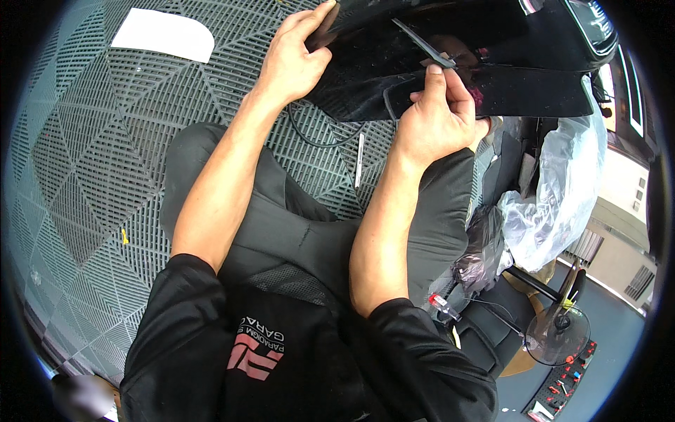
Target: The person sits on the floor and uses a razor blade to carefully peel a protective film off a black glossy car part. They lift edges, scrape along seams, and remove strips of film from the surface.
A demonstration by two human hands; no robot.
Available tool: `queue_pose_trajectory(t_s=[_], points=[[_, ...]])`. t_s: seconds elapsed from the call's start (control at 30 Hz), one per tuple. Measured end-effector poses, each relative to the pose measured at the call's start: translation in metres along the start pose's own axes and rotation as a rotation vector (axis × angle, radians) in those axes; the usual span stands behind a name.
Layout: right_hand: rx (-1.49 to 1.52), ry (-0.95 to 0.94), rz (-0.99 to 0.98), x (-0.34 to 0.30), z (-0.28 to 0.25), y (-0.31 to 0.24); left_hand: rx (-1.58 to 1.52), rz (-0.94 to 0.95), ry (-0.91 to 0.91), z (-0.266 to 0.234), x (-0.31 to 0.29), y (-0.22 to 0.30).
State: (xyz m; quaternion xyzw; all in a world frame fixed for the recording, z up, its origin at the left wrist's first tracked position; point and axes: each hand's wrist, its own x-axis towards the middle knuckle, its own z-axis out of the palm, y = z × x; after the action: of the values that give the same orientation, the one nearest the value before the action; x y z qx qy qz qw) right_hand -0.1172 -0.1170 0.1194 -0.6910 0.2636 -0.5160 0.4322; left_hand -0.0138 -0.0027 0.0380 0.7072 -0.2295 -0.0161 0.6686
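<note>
A glossy black car body panel (506,42) lies before me across the top of the view, its surface full of reflections. My left hand (292,60) rests at the panel's left side, fingers stretched forward to its edge and thumb apart from them. Between thumb and fingertips my right hand (436,116) pinches one end of a thin dark grey strip-like tool (420,41); I cannot make out its exact kind. That strip slants away to the upper left, over the panel. Whether its far end touches the surface is unclear.
Grey grated floor tiles (91,155) carry a white sheet (165,34), a slim silvery tool (360,160), a black cable (306,137) and a small yellow piece (125,237). To my right are a clear plastic bag (555,204), a red-tipped tool (443,307) and a fan (559,336).
</note>
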Motion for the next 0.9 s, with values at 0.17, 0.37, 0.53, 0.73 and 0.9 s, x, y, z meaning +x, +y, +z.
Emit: queue_pose_trajectory(t_s=[0.17, 0.37, 0.53, 0.73, 0.9], points=[[-0.076, 0.014, -0.032, 0.002, 0.0, 0.001, 0.07, 0.031, -0.013, -0.001, -0.002, -0.001], [-0.021, 0.01, 0.012, 0.002, -0.001, 0.0, -0.035, -0.002, -0.028, 0.0, -0.003, -0.001], [-0.023, 0.006, 0.008, 0.0, 0.002, -0.001, 0.057, 0.058, -0.005, -0.002, -0.002, -0.002], [-0.014, 0.002, 0.01, -0.001, 0.003, 0.0, -0.043, 0.015, -0.015, 0.0, -0.002, -0.006], [-0.028, 0.019, -0.001, -0.002, 0.003, 0.002, -0.09, 0.093, -0.028, 0.004, 0.0, -0.014]])
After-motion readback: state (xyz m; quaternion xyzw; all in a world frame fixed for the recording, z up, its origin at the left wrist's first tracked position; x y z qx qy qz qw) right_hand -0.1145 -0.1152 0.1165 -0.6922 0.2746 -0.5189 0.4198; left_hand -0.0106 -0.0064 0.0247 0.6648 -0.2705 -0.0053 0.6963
